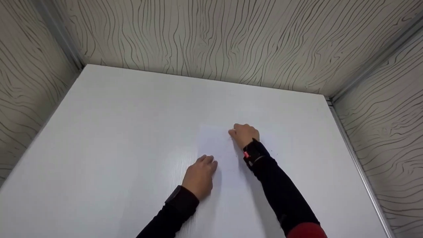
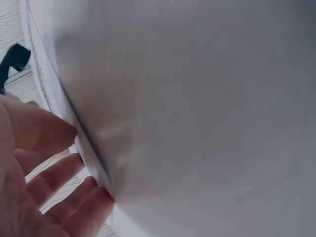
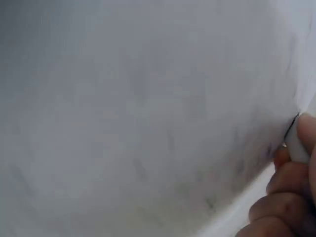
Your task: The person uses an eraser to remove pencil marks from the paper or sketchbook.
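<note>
A white sheet of paper (image 1: 216, 142) lies on the white table, faint against it. My left hand (image 1: 200, 175) rests at the sheet's left edge; in the left wrist view its fingers (image 2: 91, 210) are extended and touch the paper's edge. Farther forward, my right hand (image 1: 245, 135) is over the sheet with curled fingers. Between thumb and fingers it pinches a small white eraser (image 3: 296, 145), whose dark-lined edge meets the paper. The hand hides most of the eraser. Grey smudges mark the paper in the right wrist view, and tiny dark crumbs (image 1: 271, 151) lie right of the hand.
The white tabletop (image 1: 132, 115) stretches around the sheet. Wood-grain patterned panels (image 1: 211, 39) stand behind the table and on both sides, with metal posts at the corners. Both wrists wear dark bands.
</note>
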`<state>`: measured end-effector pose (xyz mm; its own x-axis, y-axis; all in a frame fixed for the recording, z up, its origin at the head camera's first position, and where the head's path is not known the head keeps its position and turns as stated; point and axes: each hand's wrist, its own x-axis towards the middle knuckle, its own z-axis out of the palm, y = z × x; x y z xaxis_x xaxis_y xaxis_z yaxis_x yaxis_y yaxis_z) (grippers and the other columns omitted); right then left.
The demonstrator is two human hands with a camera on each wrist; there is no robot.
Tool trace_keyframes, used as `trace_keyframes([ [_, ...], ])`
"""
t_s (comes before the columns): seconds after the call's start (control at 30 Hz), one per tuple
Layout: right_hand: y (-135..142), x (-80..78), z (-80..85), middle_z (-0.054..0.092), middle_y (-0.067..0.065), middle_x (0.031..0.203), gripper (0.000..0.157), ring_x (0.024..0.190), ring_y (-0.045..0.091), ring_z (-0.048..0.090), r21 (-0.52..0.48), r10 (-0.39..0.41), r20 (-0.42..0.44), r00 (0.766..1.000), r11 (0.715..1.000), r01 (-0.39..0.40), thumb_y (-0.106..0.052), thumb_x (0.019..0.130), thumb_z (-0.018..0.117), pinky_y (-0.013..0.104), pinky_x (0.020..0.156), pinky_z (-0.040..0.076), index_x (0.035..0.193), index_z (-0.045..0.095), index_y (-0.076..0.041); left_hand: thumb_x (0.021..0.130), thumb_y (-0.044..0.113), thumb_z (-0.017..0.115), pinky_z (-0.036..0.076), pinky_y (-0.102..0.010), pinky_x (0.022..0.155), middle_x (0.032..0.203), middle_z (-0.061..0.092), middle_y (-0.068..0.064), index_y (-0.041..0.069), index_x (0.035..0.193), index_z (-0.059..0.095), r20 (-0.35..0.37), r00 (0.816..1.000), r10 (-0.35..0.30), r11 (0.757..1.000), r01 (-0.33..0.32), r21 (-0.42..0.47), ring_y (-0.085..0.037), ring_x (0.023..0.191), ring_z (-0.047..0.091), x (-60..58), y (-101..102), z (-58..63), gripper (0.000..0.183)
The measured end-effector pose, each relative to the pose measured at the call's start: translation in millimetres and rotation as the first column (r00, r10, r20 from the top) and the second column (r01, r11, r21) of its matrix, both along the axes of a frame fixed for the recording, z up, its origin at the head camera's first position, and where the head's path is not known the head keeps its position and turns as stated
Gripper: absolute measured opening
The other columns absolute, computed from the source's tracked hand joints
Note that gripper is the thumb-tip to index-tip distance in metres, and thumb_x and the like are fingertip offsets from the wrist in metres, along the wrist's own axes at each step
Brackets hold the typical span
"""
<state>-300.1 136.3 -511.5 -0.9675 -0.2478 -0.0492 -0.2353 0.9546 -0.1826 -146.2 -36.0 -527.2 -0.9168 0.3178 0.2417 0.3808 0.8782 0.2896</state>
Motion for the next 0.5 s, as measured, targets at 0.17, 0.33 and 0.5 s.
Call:
trace_keyframes([
  [0.17, -4, 5.2, 9.7, 0.056, 0.007, 0.068, 0.031, 0.063, 0.024, 0.053, 0.021, 0.113, -0.016, 0.993, 0.993, -0.112, -0.032, 0.103, 0.062, 0.042, 0.061, 0.05, 0.083, 0.063, -0.007, 0.082, -0.005, 0.072, 0.06, -0.038, 0.084, 0.118, 0.07, -0.011, 0.003, 0.109, 0.076, -0.017, 1.0, 0.0, 1.0, -0.001, -0.014, -0.03, 0.115, 0.066, -4.1, -2, 6.6, 0.029],
  [0.33, -14, 19.7, 14.5, 0.071, 0.01, 0.086, 0.029, 0.081, 0.032, 0.068, 0.013, 0.199, 0.059, 0.978, 0.98, -0.2, -0.037, 0.1, 0.063, 0.047, 0.07, 0.055, 0.094, 0.071, -0.01, 0.083, -0.003, 0.074, 0.059, -0.039, 0.086, 0.12, 0.069, -0.012, 0.004, 0.113, 0.076, -0.006, 1.0, 0.014, 0.999, -0.014, -0.038, -0.029, 0.117, 0.065, -6.8, -6, 9.0, 0.03],
  [0.5, -5, 8.7, 13.5, 0.065, 0.008, 0.076, 0.031, 0.073, 0.029, 0.063, 0.011, 0.078, 0.03, 0.997, 0.997, -0.078, -0.035, 0.103, 0.062, 0.045, 0.069, 0.054, 0.091, 0.067, -0.008, 0.083, -0.003, 0.073, 0.059, -0.038, 0.086, 0.122, 0.069, -0.013, 0.004, 0.113, 0.076, 0.007, 1.0, 0.003, 0.999, -0.003, -0.04, -0.03, 0.116, 0.065, -6.9, -5, 9.2, 0.031],
])
